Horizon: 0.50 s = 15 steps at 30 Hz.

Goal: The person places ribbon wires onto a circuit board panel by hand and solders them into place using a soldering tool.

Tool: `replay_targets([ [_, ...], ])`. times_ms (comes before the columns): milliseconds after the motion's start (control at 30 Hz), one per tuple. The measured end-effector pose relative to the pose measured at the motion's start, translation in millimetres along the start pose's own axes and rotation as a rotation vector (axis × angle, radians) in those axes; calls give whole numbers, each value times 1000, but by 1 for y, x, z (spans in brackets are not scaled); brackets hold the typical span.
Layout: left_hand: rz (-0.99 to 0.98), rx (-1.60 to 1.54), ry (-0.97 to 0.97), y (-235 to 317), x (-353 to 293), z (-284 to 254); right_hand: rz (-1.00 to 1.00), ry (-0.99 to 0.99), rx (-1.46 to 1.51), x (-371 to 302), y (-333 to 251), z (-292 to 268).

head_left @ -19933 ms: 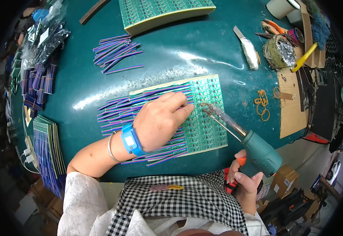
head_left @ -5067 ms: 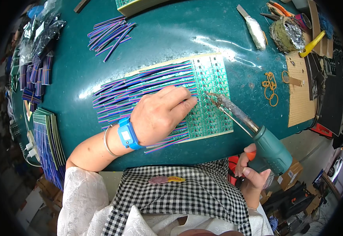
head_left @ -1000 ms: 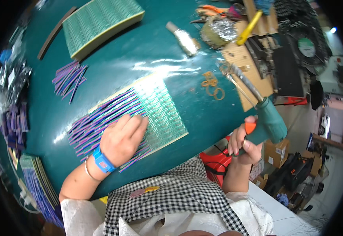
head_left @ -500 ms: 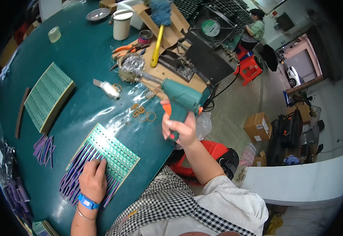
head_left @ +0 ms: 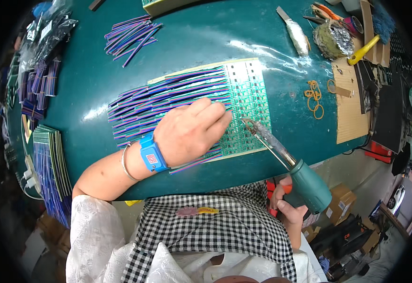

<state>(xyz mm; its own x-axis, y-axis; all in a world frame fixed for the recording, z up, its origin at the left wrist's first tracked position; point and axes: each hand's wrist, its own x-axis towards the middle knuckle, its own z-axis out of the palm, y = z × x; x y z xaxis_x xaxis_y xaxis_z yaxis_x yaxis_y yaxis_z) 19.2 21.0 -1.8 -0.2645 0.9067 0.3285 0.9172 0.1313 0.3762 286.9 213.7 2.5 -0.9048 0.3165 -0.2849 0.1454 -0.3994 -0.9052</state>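
A green circuit board panel (head_left: 248,89) lies on the table before me, with rows of striped purple-blue ribbon wires (head_left: 168,89) spread over its left part. My left hand (head_left: 194,127), a blue wrist strap on its wrist, rests on the wires with bent, closed fingers at the edge of the bare board; what its fingertips pinch is hidden. My right hand (head_left: 288,205) is wrapped round the grip of a green soldering gun (head_left: 312,186) with an orange trigger. The gun's tip is just right of my left fingertips, over the bare part of the panel.
A loose bunch of wires (head_left: 130,37) lies beyond the panel. At left are bundled wires (head_left: 40,87) and a stack of wired boards (head_left: 52,165). Rubber bands (head_left: 314,99), a wrapped blade (head_left: 295,35), a foil-covered pot (head_left: 333,40) and a yellow-handled brush (head_left: 364,49) lie at right.
My view has turned toward the panel. The soldering gun has come away from the foil-covered pot to the panel, its tip now near my left fingers. My left hand stays on the wires.
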Motion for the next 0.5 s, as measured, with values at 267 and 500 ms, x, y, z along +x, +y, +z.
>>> replay_targets([
  [267, -5, 11, -40, 2, -3, -3, 29, 22, -20, 5, 2, 10],
  [500, -18, -22, -51, 2, 0, -3, 1, 15, -128, 8, 8, 6],
])
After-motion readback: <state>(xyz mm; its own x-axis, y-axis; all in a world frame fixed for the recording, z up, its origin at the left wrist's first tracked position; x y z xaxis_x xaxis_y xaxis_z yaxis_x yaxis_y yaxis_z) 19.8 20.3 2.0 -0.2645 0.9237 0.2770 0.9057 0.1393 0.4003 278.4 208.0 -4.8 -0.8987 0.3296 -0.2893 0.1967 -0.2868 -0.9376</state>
